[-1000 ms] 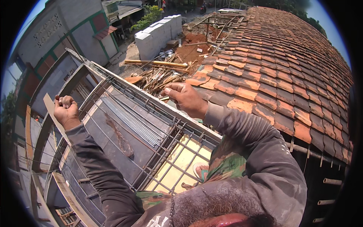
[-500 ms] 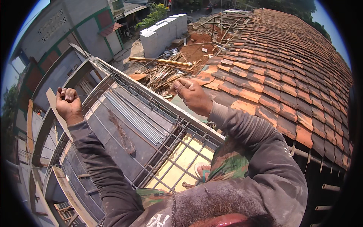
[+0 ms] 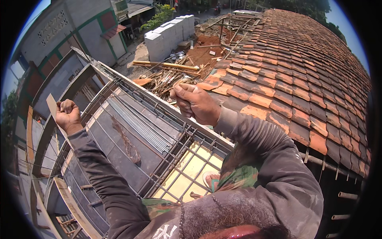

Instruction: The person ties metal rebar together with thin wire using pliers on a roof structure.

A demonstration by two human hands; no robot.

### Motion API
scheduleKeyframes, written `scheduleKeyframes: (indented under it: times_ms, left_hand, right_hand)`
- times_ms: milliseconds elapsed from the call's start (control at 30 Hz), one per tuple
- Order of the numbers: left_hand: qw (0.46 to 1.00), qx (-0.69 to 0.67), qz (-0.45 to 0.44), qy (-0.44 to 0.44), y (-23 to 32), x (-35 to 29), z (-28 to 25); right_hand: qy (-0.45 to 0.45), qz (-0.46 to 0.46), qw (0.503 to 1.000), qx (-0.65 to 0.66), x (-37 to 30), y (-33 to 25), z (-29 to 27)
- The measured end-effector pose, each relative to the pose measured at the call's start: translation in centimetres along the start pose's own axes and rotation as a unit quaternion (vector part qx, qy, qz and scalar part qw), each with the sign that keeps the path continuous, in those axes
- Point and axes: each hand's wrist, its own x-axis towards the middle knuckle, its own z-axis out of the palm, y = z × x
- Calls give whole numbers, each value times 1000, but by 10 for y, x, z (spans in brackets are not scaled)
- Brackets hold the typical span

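My left hand is raised at the left, its fingers curled closed beside a wooden board. My right hand is held up in front of me, thumb and fingers pinched together. Anything held in either hand is too small or hidden to make out. Below them lies a grid of steel reinforcing bars over dark panels and a yellow panel. A bundle of thin brown wire and several long grey metal lengths rest on the dark panels between my arms.
A clay-tiled roof slopes along my right. Concrete beams and a long wooden board run down the left. Beyond the frame's edge are scrap timber, stacked pale blocks and red soil. My sandalled foot stands by the bars.
My left hand has lowered slightly and moved left. The right hand has shifted a little left, its wrist turned so more of the curled fingers show. The whole view has shifted slightly.
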Motion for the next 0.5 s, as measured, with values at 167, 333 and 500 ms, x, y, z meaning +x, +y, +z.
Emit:
scheduleKeyframes:
  times_ms: [167,333,500]
  left_hand:
    - [999,24,32,-6,-50,-23,36]
    - [984,73,138,82,16,-6,14]
    - [976,134,124,122,21,-15,16]
  right_hand:
    - [45,127,895,-426,19,68,-52]
    - [-112,134,898,-404,-4,67,-5]
    - [9,29,815,-579,-6,64,-26]
